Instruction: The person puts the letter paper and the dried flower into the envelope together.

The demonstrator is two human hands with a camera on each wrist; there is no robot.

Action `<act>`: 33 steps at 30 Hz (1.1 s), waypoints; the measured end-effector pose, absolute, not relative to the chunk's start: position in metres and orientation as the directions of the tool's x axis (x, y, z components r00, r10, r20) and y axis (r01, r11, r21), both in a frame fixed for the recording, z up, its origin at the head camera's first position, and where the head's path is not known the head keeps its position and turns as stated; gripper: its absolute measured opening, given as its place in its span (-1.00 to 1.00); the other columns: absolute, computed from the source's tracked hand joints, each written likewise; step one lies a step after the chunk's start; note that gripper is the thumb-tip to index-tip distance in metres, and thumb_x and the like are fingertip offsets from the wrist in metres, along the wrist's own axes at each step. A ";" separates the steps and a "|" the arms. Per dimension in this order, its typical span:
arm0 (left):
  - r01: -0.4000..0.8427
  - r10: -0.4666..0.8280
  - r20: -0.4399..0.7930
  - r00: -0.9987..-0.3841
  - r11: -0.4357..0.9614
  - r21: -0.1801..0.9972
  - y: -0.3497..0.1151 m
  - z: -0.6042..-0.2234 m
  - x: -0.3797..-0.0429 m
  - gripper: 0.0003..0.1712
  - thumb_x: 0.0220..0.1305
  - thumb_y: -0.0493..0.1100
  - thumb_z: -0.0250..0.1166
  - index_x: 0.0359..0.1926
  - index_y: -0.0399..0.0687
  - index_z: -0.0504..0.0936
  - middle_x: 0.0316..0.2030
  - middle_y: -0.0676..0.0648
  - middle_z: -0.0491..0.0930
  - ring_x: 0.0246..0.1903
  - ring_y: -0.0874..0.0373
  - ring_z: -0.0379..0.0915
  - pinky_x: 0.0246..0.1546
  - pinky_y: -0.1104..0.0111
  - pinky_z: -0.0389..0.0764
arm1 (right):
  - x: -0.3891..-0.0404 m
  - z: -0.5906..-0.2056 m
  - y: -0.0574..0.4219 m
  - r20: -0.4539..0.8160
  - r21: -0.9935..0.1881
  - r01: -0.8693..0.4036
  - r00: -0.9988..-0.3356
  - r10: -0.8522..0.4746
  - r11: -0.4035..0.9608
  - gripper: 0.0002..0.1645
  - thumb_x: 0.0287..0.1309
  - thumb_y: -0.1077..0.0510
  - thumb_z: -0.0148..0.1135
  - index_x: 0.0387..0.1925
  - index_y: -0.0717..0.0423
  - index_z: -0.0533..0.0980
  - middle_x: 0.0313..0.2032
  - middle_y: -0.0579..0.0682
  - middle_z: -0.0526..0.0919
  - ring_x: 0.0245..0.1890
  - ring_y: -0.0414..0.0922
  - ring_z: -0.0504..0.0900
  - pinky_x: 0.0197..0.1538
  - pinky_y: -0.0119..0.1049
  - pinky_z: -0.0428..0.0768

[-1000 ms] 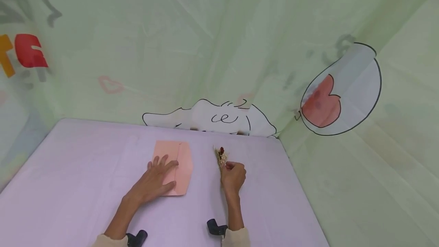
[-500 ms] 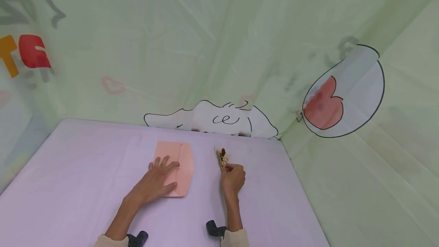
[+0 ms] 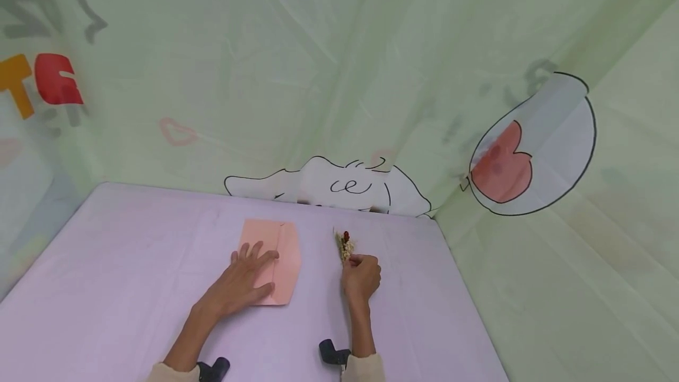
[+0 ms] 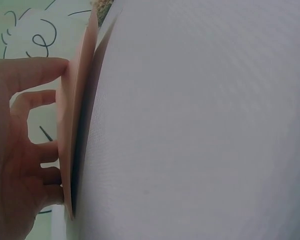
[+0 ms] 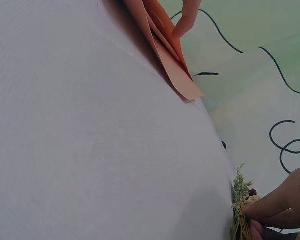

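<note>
A pink paper envelope (image 3: 287, 264) lies on the worktop (image 3: 429, 317), which is covered in pale lilac cloth, a little left of the middle. Its wide, angled flap points to the right, and a crease runs lengthwise beside the flap. My left grip (image 3: 240, 279) rests on the envelope with fingers and thumb spread wide; the fingertips touch the paper and are not curled around anything. From my right wrist, the paper layers gape slightly at the envelope's far end.

To the right, well apart from the envelope, is a small bouquet of dried flowers (image 3: 345, 246) with cream clusters, green sprigs and one dark red bloom. My right grip (image 3: 362, 277) is closed on it, thumb and forefinger pinching it just below the flower heads, which point away from me.

Each of my wrists carries a black device (image 3: 214, 369) just above a beige sleeve (image 3: 365, 369). Behind the worktop hangs a pale green fabric backdrop (image 3: 254, 87), printed with a white, black-outlined cartoon head (image 3: 347, 184) and, to the right, a rounded white shape bearing a red heart (image 3: 503, 167).
</note>
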State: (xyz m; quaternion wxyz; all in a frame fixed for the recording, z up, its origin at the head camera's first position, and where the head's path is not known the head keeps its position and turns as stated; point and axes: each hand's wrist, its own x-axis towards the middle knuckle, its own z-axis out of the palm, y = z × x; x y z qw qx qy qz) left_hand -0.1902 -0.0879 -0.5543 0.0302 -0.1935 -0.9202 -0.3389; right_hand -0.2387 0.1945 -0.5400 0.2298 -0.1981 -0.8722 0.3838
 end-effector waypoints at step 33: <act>0.363 0.334 0.167 -0.928 0.700 0.615 -0.087 -0.552 -0.191 -0.30 0.45 0.09 0.32 0.53 0.05 0.46 0.63 -0.47 0.23 0.62 -0.64 0.02 0.56 -0.54 0.07 | -0.235 -0.518 0.176 0.181 -0.851 0.103 -0.863 0.472 0.514 -0.92 0.07 0.41 0.53 -0.33 0.31 0.84 -0.44 0.21 0.85 -0.46 0.05 0.81 -0.34 -0.06 0.75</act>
